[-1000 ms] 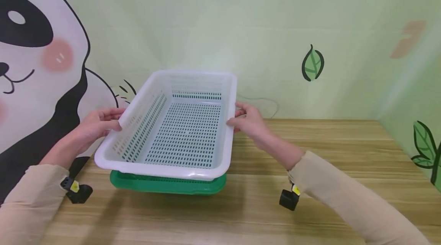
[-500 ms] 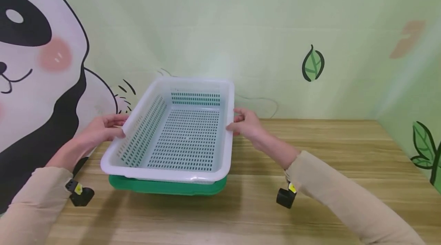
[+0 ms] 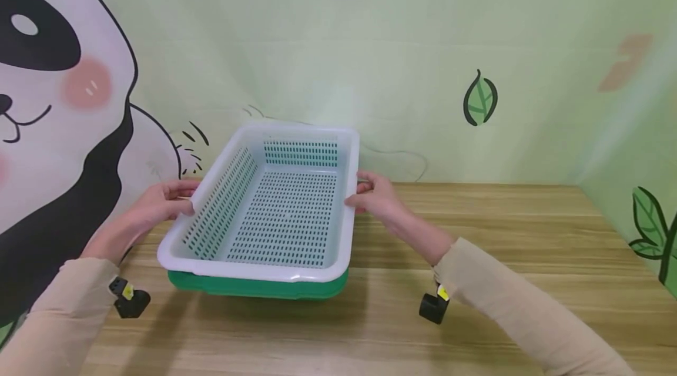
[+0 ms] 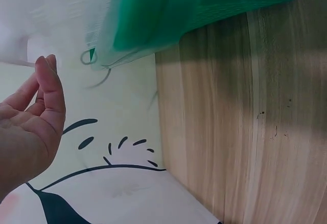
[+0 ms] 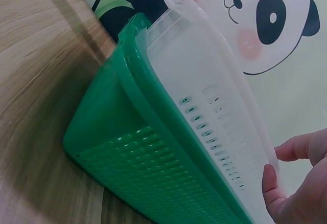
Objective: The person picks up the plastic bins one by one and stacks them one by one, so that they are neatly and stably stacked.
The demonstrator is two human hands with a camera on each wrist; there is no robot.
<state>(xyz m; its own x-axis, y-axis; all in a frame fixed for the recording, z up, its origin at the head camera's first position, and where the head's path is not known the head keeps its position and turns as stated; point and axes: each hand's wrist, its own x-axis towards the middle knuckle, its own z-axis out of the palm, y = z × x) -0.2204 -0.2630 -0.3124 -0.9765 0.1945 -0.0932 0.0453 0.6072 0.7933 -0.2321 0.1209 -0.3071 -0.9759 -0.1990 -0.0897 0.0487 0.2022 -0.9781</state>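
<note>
A white rectangular plastic basket (image 3: 254, 270) with a slotted floor and walls sits partly inside a green basket (image 3: 259, 288) of like shape. My left hand (image 3: 164, 204) pinches the white rim at its left side, and on the opposite side my right hand (image 3: 381, 197) grips the rim between thumb and fingers. In the right wrist view a strip of white basket wall (image 5: 191, 60) shows above the green basket's rim, so the white one is not fully down inside. From the left wrist, the green basket (image 4: 158, 9) fills the top, while fingertips meet near the pale rim.
Both baskets are on a wood-grain table (image 3: 476, 282), toward its left rear. Behind stands a pale green backdrop (image 3: 412, 41) printed with a panda (image 3: 100, 23) and leaves. A thin cord (image 3: 407, 153) lies against it. Each wrist carries a small black camera (image 3: 433, 307).
Both hands have lowered the white basket, and it has sunk deeper into the green one. It has also shifted slightly right at its near left corner. The green basket stays put.
</note>
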